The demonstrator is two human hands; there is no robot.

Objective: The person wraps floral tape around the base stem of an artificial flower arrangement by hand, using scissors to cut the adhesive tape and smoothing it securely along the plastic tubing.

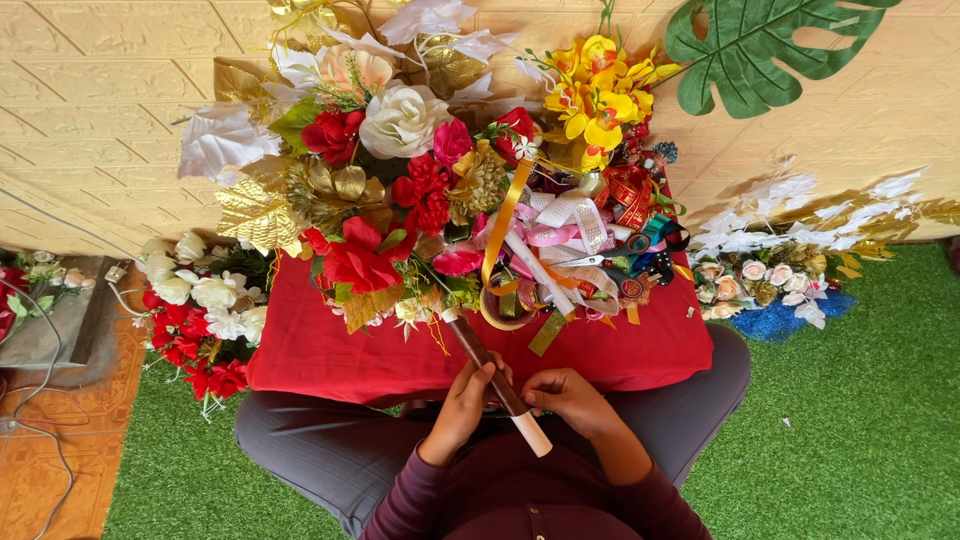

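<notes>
**Holding a Wrapped Bouquet Stem Over a Red Bench**

Listing from left to right, the entry began with a loose cluster of red and white artificial flowers (pixel 195 320) lying on the green turf floor (pixel 850 400), beside the bench's left edge. The bench (pixel 320 355), draped in red cloth, carried a large arrangement (pixel 370 170) of red, white, pink and gold blooms with gold leaves. The left hand (pixel 465 405) was curled closed around the brown-wrapped stem (pixel 495 375), gripping it from the left. The stem ran diagonally from the arrangement's base, across the near edge of the bench, down to a pale bare end above the person's lap. The right hand (pixel 570 395) was partly closed, fingertips pinching the stem just beside the left hand. Further right on the bench lay a tangle of ribbons (pixel 560 240), scissors (pixel 610 255) and yellow flowers (pixel 595 90). On the turf at far right sat small cream roses with white leaves (pixel 760 270).
</notes>
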